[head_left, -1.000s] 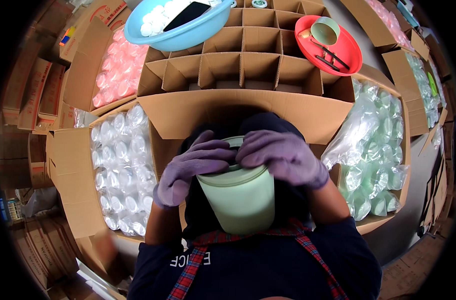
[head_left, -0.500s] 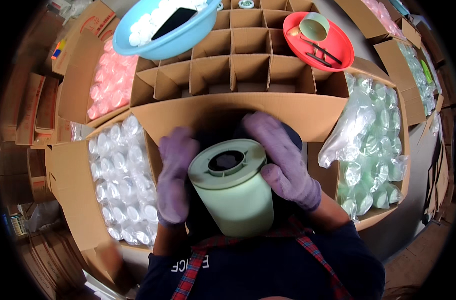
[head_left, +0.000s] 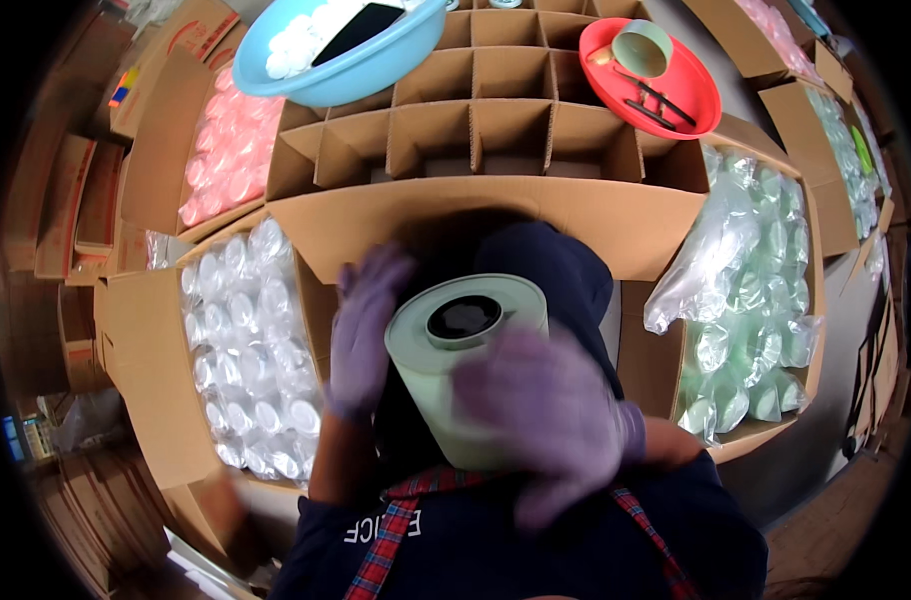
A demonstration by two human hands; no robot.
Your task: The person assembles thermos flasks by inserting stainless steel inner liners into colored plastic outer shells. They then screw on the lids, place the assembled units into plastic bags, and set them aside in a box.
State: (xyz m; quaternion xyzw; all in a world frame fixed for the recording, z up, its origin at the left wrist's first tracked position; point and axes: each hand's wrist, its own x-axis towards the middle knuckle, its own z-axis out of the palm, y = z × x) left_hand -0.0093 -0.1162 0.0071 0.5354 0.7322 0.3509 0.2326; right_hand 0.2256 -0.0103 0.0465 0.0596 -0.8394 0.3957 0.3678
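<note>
A pale green cylindrical container (head_left: 436,400) stands slightly tilted at my lap. Its wide round top has a raised ring around a dark central opening. My left hand (head_left: 364,335), in a purple glove, is at the container's left side with fingers stretched up and a little blurred; whether it touches the wall I cannot tell. Across the container's right front lies my right hand (head_left: 551,410), also gloved in purple. Motion smears its fingers, and it hides part of the wall and rim.
Ahead is a cardboard box with dividers (head_left: 486,215), bearing a blue basin (head_left: 341,88) of white pieces and a red basin (head_left: 706,95) with a cup and dark sticks. Boxes of wrapped clear cups (head_left: 241,340) and green cups (head_left: 751,300) flank me. Pink cups (head_left: 236,150) sit far left.
My right hand has swung from the container's right rim down and across its front. My left hand has shifted slightly right. The container has turned a little more upright.
</note>
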